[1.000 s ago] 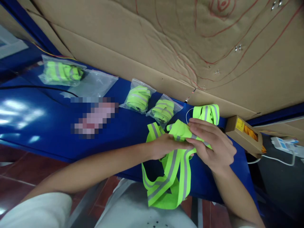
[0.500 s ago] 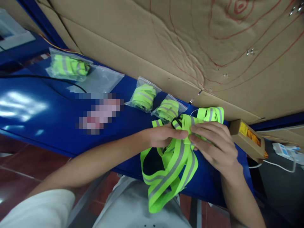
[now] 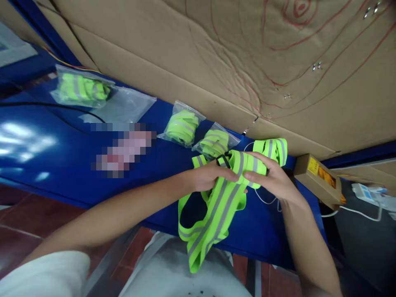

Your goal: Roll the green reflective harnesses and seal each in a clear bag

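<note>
Both my hands grip a neon-green reflective strap vest [image 3: 216,210] with grey stripes over the near edge of a blue table [image 3: 62,165]. My left hand [image 3: 208,176] pinches the bunched top of the straps beside a black buckle. My right hand [image 3: 272,178] is wrapped round the same bundle from the right. Long loops of the vest hang down over my lap. Another folded green strap bundle [image 3: 272,147] lies on the table just behind my right hand.
Two clear bags with folded green straps [image 3: 182,128] [image 3: 214,143] lie behind my hands; a third filled bag [image 3: 78,88] and an empty bag [image 3: 123,108] lie far left. A cardboard sheet [image 3: 247,62] stands behind. A small brown box [image 3: 318,179] and white cable [image 3: 355,208] are at right.
The hanging loops have been drawn up and gathered shorter. My right hand has turned and closed round the bundled top, and both hands sit a little higher.
</note>
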The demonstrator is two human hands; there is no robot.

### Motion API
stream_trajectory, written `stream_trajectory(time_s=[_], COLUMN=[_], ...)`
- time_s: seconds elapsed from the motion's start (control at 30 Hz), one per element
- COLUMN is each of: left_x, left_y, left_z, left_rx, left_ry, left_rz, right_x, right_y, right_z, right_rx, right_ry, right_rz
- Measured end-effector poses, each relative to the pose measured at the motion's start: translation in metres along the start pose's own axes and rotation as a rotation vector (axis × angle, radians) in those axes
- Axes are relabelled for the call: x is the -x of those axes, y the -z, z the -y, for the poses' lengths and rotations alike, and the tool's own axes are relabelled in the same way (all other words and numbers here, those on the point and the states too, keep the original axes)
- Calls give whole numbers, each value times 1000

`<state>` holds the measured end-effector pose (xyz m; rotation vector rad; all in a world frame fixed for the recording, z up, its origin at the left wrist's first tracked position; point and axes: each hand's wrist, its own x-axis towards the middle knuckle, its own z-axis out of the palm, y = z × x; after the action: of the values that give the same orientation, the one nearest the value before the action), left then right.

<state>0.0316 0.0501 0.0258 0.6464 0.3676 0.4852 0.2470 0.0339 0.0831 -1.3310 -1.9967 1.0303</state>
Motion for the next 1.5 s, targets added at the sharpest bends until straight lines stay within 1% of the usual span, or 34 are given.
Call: stream_trajectory(time_s=[0.07,0.17,0.23,0.27,0.33,0.37,0.4,0.5,0.57,0.67,0.77,0.83,0.87,0.9,0.97,1.0,1.03,1.1,1.13,1.17,1.27,1.33,1.43,1.5], left_x=[-1,-2,-2,-2,-1,0,0,3,4,3,1,0,-1,-2,-3,-4,-4,-4,-3,-2,2,4,3,0], left_y=[0,-2,-6,-7,-11,-12,-12,-9,-6,-6,-11,-14,-14,-14,-11,-10,-8,-6,-6,-7,-11,-13,-12,-11], left_z=[0,0,1,1,1,1,0,-1,-1,0,1,2,2,1,1,1,0,0,1,1,0,0,2,4], left_rx=[31,54,76,85,84,75,66,71,78,104,154,165,163,155,131,117,104,78,59,34,-44,-71,-122,-173], left_ry=[-9,-2,-3,-3,9,10,5,-53,-82,-88,-132,-151,-154,-154,-137,-126,-116,-101,-101,-103,-113,-105,-103,-127], left_rz=[-40,-62,-72,-70,-40,-22,-9,-32,-68,-96,-78,-83,-101,-128,-174,-189,-195,-186,-182,-179,-188,-199,-182,-124], right_x=[-1,0,1,2,4,4,5,6,6,7,7,5,4,3,1,0,-1,-2,-3,-3,-4,-3,-2,1], right_y=[-10,-20,-22,-22,-21,-21,-21,-21,-21,-22,-24,-24,-24,-23,-18,-14,-10,-2,0,2,-2,-7,-14,-17], right_z=[-1,5,10,12,14,14,13,10,6,-4,-12,-12,-10,-7,-1,1,2,0,-2,-4,-7,-5,4,11], right_rx=[-46,-134,-120,-68,102,193,272,446,541,713,849,837,785,701,467,332,201,5,-50,-81,-151,-226,-296,-278], right_ry=[-30,-45,-16,17,128,201,280,528,639,697,715,686,648,594,477,431,393,316,264,199,-7,-90,-116,-92], right_rz=[-91,-118,-167,-230,-381,-436,-461,-407,-392,-419,-436,-415,-374,-308,-123,-55,-30,-95,-132,-137,-17,15,-5,0])
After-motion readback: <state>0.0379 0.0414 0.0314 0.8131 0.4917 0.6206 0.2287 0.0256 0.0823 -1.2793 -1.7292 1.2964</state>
